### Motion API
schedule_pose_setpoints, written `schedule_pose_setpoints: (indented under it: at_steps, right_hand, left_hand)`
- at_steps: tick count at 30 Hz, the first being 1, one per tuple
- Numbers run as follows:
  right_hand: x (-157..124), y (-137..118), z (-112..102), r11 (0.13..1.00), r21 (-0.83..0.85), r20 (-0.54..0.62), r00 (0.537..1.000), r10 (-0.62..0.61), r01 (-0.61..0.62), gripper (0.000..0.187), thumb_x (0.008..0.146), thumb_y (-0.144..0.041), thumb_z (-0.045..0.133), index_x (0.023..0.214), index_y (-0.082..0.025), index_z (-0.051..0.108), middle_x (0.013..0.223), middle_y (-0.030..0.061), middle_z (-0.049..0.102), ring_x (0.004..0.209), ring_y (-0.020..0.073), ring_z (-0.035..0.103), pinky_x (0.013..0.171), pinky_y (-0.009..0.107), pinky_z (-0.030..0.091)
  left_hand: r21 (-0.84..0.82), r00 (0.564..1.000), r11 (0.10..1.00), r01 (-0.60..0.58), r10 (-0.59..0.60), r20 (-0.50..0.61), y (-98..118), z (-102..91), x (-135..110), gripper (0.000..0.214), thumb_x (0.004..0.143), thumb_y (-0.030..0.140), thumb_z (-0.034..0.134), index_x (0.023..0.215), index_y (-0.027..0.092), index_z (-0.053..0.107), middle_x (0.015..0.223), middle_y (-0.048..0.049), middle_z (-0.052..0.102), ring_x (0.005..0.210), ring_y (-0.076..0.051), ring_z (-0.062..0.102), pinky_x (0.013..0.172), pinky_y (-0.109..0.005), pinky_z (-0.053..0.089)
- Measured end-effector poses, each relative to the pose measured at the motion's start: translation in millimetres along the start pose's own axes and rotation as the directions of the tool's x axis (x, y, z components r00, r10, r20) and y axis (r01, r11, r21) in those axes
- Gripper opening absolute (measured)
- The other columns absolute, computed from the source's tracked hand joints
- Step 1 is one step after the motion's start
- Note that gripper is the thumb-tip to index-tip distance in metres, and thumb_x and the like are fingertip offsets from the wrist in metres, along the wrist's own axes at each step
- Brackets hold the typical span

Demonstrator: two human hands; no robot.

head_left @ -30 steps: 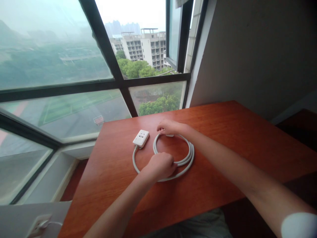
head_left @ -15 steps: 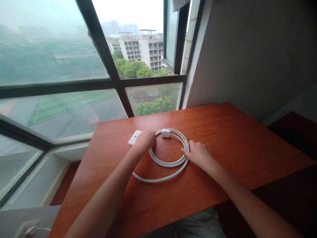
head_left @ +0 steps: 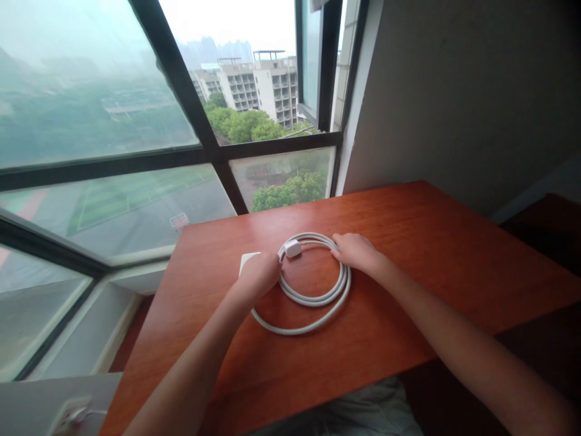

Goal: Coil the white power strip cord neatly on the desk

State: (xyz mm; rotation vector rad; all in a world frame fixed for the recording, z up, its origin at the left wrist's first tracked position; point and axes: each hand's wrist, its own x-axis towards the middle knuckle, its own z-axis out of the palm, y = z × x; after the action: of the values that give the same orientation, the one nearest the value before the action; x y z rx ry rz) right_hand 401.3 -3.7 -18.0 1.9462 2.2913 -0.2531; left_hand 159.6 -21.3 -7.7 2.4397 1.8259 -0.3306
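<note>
A white extension cable [head_left: 318, 298] lies coiled in loops on the red-brown wooden desk [head_left: 408, 284]. Its small white plug [head_left: 293, 248] rests on the far side of the coil. At the coil's left, my left hand [head_left: 258, 275] is closed over the white socket block [head_left: 246, 260], and only one corner of the block shows. On the coil's far right side, my right hand [head_left: 356, 250] has its fingers pressed together on the cable loops. One loose loop of cable runs out toward the near edge of the desk.
A large window with dark frames [head_left: 213, 151] stands behind the desk, and a grey wall [head_left: 454, 91] rises at the right. A white wall outlet [head_left: 70, 415] with a plug in it sits at the lower left. Dark furniture [head_left: 544, 224] adjoins the desk's right side.
My right hand moved from the coil's right side to its far side by the plug. My left hand settled over the socket block. The coil shifted slightly.
</note>
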Motion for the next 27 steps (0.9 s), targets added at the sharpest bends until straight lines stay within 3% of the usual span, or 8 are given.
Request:
schedule_pose_setpoints:
  at_steps: [3, 5, 9, 12, 15, 17, 23, 27]
  right_hand:
    - [9.8, -2.0, -4.6, 0.999, -0.042, -0.008, 1.0, -0.025, 0.024, 0.029, 0.088, -0.032, 0.046, 0.108, -0.015, 0.059, 0.108, 0.0175, 0.066, 0.099, 0.0308, 0.063, 0.08, 0.038, 0.047]
    - [11.4, -1.5, -4.0, 0.998, -0.043, -0.018, 0.999, -0.042, 0.041, 0.029, 0.089, -0.031, 0.045, 0.108, -0.015, 0.06, 0.109, 0.0166, 0.065, 0.1, 0.03, 0.063, 0.081, 0.037, 0.046]
    - [6.8, 5.1, 3.8, 0.998, -0.015, -0.06, 0.996, -0.066, 0.065, 0.031, 0.088, -0.035, 0.046, 0.111, -0.017, 0.058, 0.111, 0.0145, 0.063, 0.099, 0.0288, 0.062, 0.079, 0.035, 0.046]
    - [4.3, 11.4, 10.7, 0.996, 0.009, -0.091, 0.992, -0.09, 0.092, 0.03, 0.088, -0.033, 0.048, 0.111, -0.018, 0.058, 0.109, 0.013, 0.061, 0.099, 0.0269, 0.061, 0.081, 0.033, 0.044]
    - [5.7, 16.4, 15.6, 0.99, 0.043, -0.111, 0.986, -0.125, 0.131, 0.029, 0.087, -0.031, 0.05, 0.112, -0.019, 0.059, 0.106, 0.0115, 0.06, 0.099, 0.0245, 0.06, 0.085, 0.031, 0.042]
    - [7.2, 18.7, 17.7, 0.986, 0.068, -0.127, 0.982, -0.143, 0.153, 0.029, 0.087, -0.031, 0.052, 0.112, -0.02, 0.06, 0.104, 0.0102, 0.06, 0.098, 0.0233, 0.059, 0.084, 0.029, 0.041]
    - [7.3, 20.8, 19.4, 0.968, 0.112, -0.146, 0.967, -0.208, 0.225, 0.031, 0.088, -0.033, 0.054, 0.116, -0.025, 0.061, 0.102, 0.0075, 0.06, 0.095, 0.0209, 0.059, 0.08, 0.026, 0.041]
    - [6.4, 20.1, 19.3, 0.962, 0.115, -0.146, 0.962, -0.23, 0.248, 0.034, 0.087, -0.032, 0.056, 0.121, -0.026, 0.059, 0.104, 0.0079, 0.06, 0.095, 0.0207, 0.059, 0.08, 0.025, 0.04]
  left_hand:
    - [-0.03, 0.999, 0.999, -0.038, 0.039, 0.014, -0.7, -5.9, -11.2, 0.037, 0.089, 0.03, 0.038, 0.083, 0.015, 0.071, 0.085, -0.0161, 0.071, 0.081, -0.027, 0.067, 0.068, -0.032, 0.046]
    - [-0.057, 0.997, 0.998, -0.039, 0.036, -0.061, -6.4, -8.6, -18.7, 0.037, 0.09, 0.033, 0.036, 0.086, 0.019, 0.07, 0.09, -0.0124, 0.07, 0.085, -0.025, 0.065, 0.07, -0.031, 0.046]
    - [-0.023, 0.944, 0.978, 0.209, -0.208, -0.255, -22.1, -5.3, -30.7, 0.039, 0.088, 0.046, 0.039, 0.103, 0.02, 0.063, 0.109, -0.0138, 0.061, 0.104, -0.03, 0.057, 0.073, -0.034, 0.047]
    - [-0.022, 0.928, 0.94, 0.341, -0.34, -0.155, -27.8, 0.2, -34.7, 0.055, 0.085, 0.061, 0.034, 0.105, 0.017, 0.06, 0.109, -0.0164, 0.056, 0.095, -0.034, 0.06, 0.07, -0.04, 0.049]
    - [-0.072, 0.945, 0.944, 0.323, -0.326, -0.028, -26.8, 1.7, -33.4, 0.059, 0.082, 0.066, 0.034, 0.108, 0.019, 0.057, 0.107, -0.0148, 0.056, 0.085, -0.033, 0.064, 0.068, -0.042, 0.048]
    - [-0.087, 0.952, 0.949, 0.302, -0.305, -0.024, -24.9, 0.5, -29.8, 0.054, 0.082, 0.062, 0.037, 0.108, 0.019, 0.056, 0.107, -0.0142, 0.056, 0.086, -0.033, 0.064, 0.069, -0.041, 0.048]
    - [-0.093, 0.928, 0.953, 0.287, -0.301, -0.218, -18.4, -10.2, -19.3, 0.042, 0.086, 0.052, 0.037, 0.106, 0.02, 0.056, 0.104, -0.0119, 0.057, 0.081, -0.029, 0.065, 0.065, -0.036, 0.046]
    - [-0.093, 0.89, 0.967, 0.239, -0.256, -0.377, -9.2, -21.5, -19.8, 0.044, 0.086, 0.053, 0.039, 0.116, 0.022, 0.051, 0.113, -0.0112, 0.054, 0.078, -0.026, 0.065, 0.062, -0.033, 0.045]
